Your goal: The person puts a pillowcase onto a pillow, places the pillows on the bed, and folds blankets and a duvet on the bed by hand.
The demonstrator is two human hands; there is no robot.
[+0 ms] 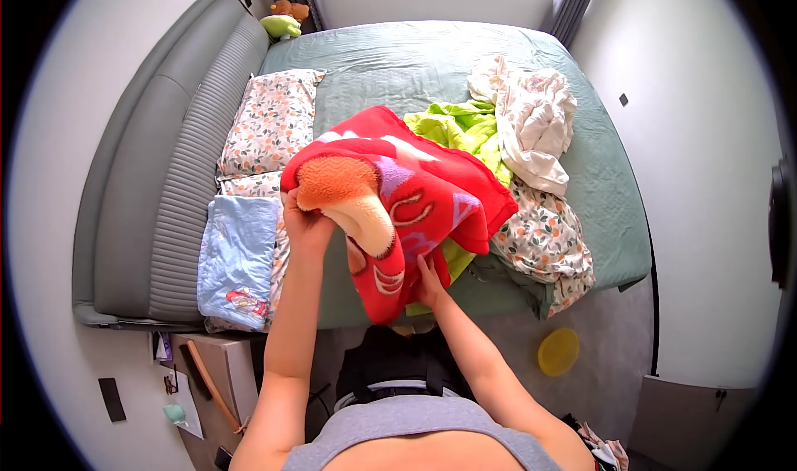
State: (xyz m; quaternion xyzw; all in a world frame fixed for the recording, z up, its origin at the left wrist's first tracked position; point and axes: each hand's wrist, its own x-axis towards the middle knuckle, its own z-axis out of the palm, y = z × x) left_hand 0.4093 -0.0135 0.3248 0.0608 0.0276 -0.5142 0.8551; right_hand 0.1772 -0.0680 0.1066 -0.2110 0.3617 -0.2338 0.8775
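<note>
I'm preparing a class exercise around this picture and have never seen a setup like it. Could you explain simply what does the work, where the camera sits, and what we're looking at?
There is no machine here: a person works with two bare hands. The one picture comes from a camera worn on the head, looking forward and down, so the person's own arms reach in from the bottom.

The left hand and right hand both hold a fuzzy red blanket, the right one lower down.

Beyond is a bed with a grey-green sheet. At the padded headboard side lie a floral pillow and a light-blue pillow. Opposite are bright green cloth, crumpled white cloth and floral cloth.
</note>
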